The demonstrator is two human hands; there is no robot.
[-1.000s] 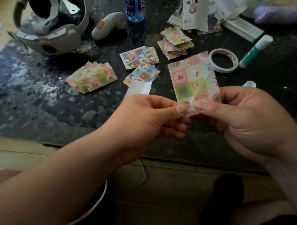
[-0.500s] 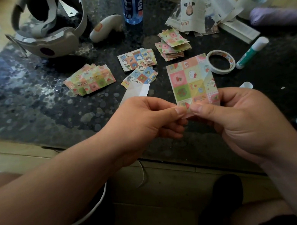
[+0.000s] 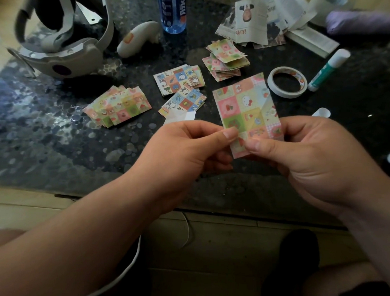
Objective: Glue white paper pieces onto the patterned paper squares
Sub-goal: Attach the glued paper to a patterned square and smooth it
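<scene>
Left thumb has shifted up the left edge of the patterned sheet (image 3: 243, 105); the sheet itself sits almost where it was against the tape ring (image 3: 285, 95).

1. Left hand (image 3: 185, 152): thumb and forefinger pinch the sheet's lower left edge. The remaining fingers are curled underneath.
2. Right hand (image 3: 308, 156): the thumb presses on the lower front face and the fingers close behind the sheet, pinching its bottom right corner.
3. Sheet position: held upright and slightly tilted above the table (image 3: 55, 142), near the table's front edge. Its top right corner appears just beside the tape ring.
4. White paper piece (image 3: 185, 116): lies flat on the table, partly hidden behind the left hand, touching the lower blue patterned stack (image 3: 183, 101).
5. Glue stick (image 3: 327, 71): lies capless right of the tape ring. Its cap (image 3: 321, 113) stands just above the right hand.
6. Further stacks: a fanned pink-green stack (image 3: 118, 106) at left, a second blue stack (image 3: 178, 80) and a loose pile (image 3: 227, 59) behind.
7. Open surface: bare tabletop extends left of the left hand, between the fanned stack and the front edge, and right of the right hand below the glue stick.
</scene>
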